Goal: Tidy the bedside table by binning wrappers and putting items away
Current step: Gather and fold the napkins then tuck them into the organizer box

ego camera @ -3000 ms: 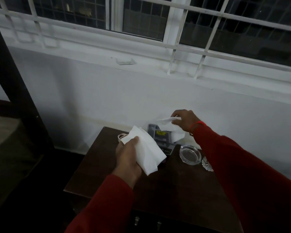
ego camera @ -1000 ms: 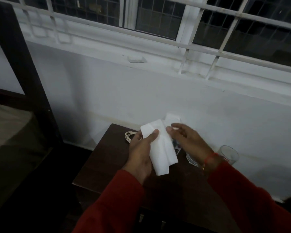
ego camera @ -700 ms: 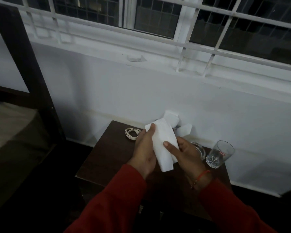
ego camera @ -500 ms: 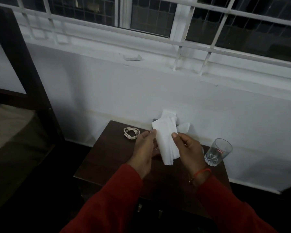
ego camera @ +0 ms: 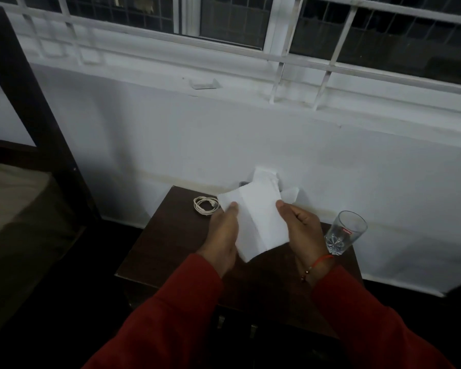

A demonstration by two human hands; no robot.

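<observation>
In the head view, a white tissue sheet [ego camera: 253,222] is held up above the dark bedside table [ego camera: 155,251], well clear of its top. The left hand [ego camera: 222,239] pinches its left edge with the thumb on top, and the right hand [ego camera: 302,230] pinches its right edge the same way, so the sheet is stretched between them with creases running down it. The step in hand is judged to be folding or gathering the sheet before it is binned or put back. It is best done by bringing the two edges together evenly along the existing creases and keeping the pinch light, since thin paper is likely to tear or bunch if pulled apart. Care is also advised near the drinking glass [ego camera: 343,233], which stands just beside the right wrist and could be knocked. As for containers, the glass is upright at the table's right rear corner and appears empty. A tissue box is presumed behind the sheet, but only further white tissue [ego camera: 266,177] is seen sticking up there, so its contents cannot be told. A coiled white cable [ego camera: 205,205] lies at the back left. No bin is seen.
</observation>
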